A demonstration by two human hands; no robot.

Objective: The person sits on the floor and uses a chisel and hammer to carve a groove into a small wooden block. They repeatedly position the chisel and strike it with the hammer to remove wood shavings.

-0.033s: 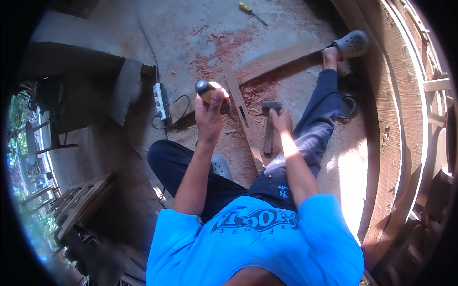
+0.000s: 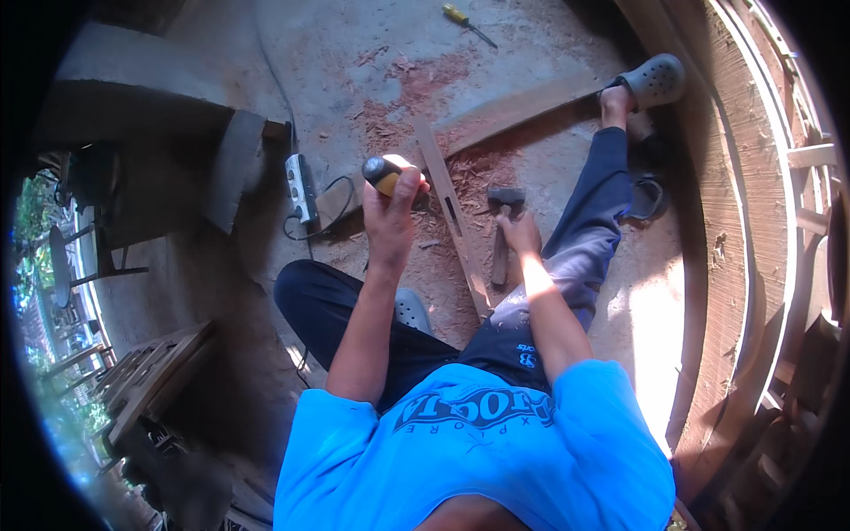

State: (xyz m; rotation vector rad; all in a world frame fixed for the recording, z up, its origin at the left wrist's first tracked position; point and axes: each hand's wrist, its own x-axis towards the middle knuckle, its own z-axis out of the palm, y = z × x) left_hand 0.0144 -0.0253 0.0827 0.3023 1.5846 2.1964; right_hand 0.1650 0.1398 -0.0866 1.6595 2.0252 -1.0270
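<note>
My left hand is closed around a tool with a black-and-yellow handle; its working end is hidden below the fingers. My right hand grips a hammer just under its dark metal head, and the wooden handle points down toward my lap. Between the two hands lies a narrow wooden strip with a dark slot cut in it. Its far end crosses a longer wooden beam on the floor, and its near end reaches my thigh.
Reddish wood shavings cover the floor around the wood. A white power strip with a dark cord lies to the left. A yellow-handled screwdriver is at the far side. Large timber stands along the right. My clog-shod foot rests by the beam.
My left hand and its tool have shifted slightly nearer. My right hand has moved slightly nearer along the hammer handle. The wood has not moved.
</note>
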